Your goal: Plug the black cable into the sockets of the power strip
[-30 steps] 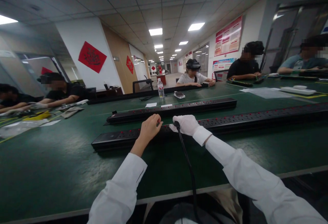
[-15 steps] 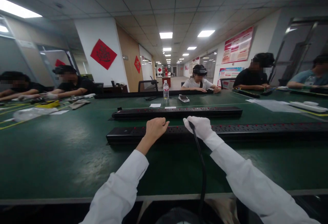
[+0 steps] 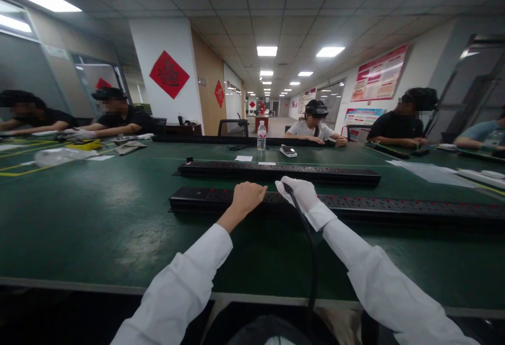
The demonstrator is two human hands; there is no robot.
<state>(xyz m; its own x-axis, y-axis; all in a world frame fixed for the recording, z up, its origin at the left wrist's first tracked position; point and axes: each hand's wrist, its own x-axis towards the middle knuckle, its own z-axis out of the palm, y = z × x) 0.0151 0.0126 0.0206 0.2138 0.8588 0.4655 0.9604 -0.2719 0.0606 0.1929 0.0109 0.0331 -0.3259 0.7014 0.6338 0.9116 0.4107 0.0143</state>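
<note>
My right hand (image 3: 300,193), in a white glove, is closed around a black cable (image 3: 306,229) that hangs down past the table's front edge. To its left, my bare left hand (image 3: 248,199) is closed, thumb side toward the right hand; anything inside its fingers is hidden. Both hands are above a long black power strip (image 3: 371,205) with red marks along its top. A small gap separates the two hands. Behind them lies a second black power strip (image 3: 284,171), parallel to the near one.
A water bottle (image 3: 261,137), a phone on a white block (image 3: 289,150) and small white papers (image 3: 243,158) stand or lie farther back on the green table (image 3: 98,219). Plastic bags (image 3: 65,155) are at left, a clear sheet (image 3: 430,172) at right. Several people sit around the table.
My right hand has moved left with the cable, narrowing the gap to my left hand. The whole view has shifted slightly; the left hand stays about the same over the strip.
</note>
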